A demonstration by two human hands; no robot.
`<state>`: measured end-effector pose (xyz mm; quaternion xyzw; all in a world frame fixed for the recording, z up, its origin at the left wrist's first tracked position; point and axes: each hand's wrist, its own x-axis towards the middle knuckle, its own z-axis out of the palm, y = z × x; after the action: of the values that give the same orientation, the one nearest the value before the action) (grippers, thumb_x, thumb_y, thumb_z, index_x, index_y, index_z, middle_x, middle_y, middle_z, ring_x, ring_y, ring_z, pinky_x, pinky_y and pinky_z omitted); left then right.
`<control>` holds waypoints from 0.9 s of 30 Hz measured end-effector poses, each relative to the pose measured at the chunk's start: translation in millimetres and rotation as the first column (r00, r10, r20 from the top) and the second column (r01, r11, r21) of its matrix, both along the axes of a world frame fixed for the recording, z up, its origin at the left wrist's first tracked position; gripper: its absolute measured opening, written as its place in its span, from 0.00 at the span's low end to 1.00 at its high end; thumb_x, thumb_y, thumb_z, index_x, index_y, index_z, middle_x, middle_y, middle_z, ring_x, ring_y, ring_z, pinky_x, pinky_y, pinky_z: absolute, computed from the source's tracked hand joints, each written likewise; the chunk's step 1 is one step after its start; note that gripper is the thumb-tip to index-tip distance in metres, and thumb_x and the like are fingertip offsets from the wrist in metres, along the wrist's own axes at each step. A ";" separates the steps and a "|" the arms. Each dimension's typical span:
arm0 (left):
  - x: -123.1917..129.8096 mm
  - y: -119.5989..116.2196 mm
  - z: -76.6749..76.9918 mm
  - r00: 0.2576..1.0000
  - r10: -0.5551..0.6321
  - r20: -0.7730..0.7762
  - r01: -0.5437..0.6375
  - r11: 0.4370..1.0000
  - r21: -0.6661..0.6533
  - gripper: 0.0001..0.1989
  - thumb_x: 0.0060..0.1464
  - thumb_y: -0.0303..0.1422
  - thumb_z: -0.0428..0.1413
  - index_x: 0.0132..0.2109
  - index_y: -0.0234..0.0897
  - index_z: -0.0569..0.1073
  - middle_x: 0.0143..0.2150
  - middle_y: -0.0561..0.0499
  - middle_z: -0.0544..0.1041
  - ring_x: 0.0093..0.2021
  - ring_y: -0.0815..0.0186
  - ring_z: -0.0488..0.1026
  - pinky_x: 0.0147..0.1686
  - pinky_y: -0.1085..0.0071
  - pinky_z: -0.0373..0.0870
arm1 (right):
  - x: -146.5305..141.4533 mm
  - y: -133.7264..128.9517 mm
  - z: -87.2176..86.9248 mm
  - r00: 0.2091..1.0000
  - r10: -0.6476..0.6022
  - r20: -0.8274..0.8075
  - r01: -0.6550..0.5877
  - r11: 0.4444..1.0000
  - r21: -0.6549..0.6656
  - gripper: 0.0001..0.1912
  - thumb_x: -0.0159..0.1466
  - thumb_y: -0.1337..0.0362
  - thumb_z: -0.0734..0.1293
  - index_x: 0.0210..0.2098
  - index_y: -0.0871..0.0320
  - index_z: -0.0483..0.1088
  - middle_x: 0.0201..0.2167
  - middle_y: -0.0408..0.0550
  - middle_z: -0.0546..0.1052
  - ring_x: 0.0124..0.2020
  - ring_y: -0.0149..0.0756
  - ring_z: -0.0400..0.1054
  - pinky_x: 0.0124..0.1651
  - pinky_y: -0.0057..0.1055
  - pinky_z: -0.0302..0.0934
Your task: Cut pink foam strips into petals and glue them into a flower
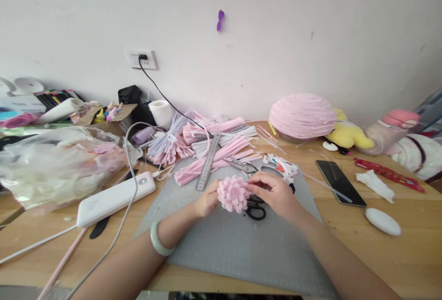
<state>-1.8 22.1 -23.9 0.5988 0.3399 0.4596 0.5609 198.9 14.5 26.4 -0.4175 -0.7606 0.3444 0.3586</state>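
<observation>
A fluffy pink pipe-cleaner flower (234, 193) is held up over the grey cutting mat (221, 249), its many rounded petals facing me. My left hand (208, 200) is closed at the flower's left side, its fingertips partly hidden behind the petals. On the other side, my right hand (271, 193) pinches the right-hand petals between thumb and fingers. Black-handled scissors (256, 211) lie on the mat just below and behind my right hand. Beyond the flower rest a metal ruler (208, 162) and bundles of pink pipe cleaners (188, 171).
A hot glue gun (281, 165) lies behind my right hand. To the right are a phone (340, 182) and a white oval object (382, 222). On the left are a white power bank (115, 200) with a cable and a stuffed plastic bag (58, 166). A pink dome (303, 116) stands behind.
</observation>
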 end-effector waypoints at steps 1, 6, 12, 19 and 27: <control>1.1 -0.8 3.1 1.000 -0.015 -0.014 0.015 1.000 0.013 0.10 0.39 0.39 0.57 0.20 0.37 0.70 0.22 0.51 0.69 0.28 0.64 0.63 0.32 0.70 0.61 | -0.2 0.2 -0.3 1.000 -0.003 0.024 0.003 1.000 -0.016 0.11 0.58 0.57 0.64 0.29 0.58 0.72 0.27 0.45 0.72 0.28 0.31 0.64 0.29 0.26 0.58; 8.5 -1.8 15.2 0.947 -0.040 -0.319 0.162 0.916 0.367 0.18 0.48 0.43 0.47 0.17 0.37 0.63 0.18 0.51 0.63 0.22 0.68 0.57 0.27 0.71 0.56 | -0.2 -0.3 -1.3 0.999 0.002 0.046 0.003 0.993 -0.118 0.10 0.58 0.60 0.63 0.26 0.59 0.70 0.24 0.43 0.70 0.25 0.29 0.61 0.25 0.25 0.54; 13.6 -3.0 17.8 0.866 0.119 -0.486 0.194 0.815 0.546 0.17 0.51 0.39 0.42 0.18 0.38 0.57 0.17 0.52 0.58 0.20 0.68 0.52 0.24 0.70 0.48 | -2.2 -0.6 -4.6 0.999 -0.040 -0.028 0.032 0.974 -0.223 0.10 0.57 0.61 0.63 0.22 0.60 0.67 0.20 0.41 0.67 0.23 0.27 0.59 0.25 0.24 0.54; 12.1 -4.4 17.8 0.922 0.039 -0.386 0.159 0.870 0.468 0.22 0.51 0.46 0.41 0.17 0.38 0.59 0.17 0.51 0.60 0.21 0.68 0.55 0.25 0.71 0.54 | 0.3 0.8 -5.5 0.991 -0.047 -0.125 0.023 0.981 -0.190 0.12 0.58 0.57 0.63 0.32 0.59 0.70 0.26 0.44 0.71 0.26 0.29 0.63 0.29 0.26 0.58; 14.5 -4.7 16.9 0.880 -0.013 -0.474 0.272 0.832 0.483 0.19 0.52 0.40 0.41 0.22 0.36 0.68 0.20 0.48 0.67 0.22 0.66 0.61 0.26 0.72 0.57 | -2.5 -3.2 -4.9 0.995 0.051 -0.081 -0.047 0.998 0.049 0.08 0.58 0.60 0.64 0.30 0.57 0.72 0.30 0.46 0.70 0.28 0.30 0.62 0.28 0.26 0.57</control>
<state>12.7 17.4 -7.0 0.8454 0.2716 0.3396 0.3101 196.3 11.3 21.5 -0.3759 -0.7631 0.3519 0.3907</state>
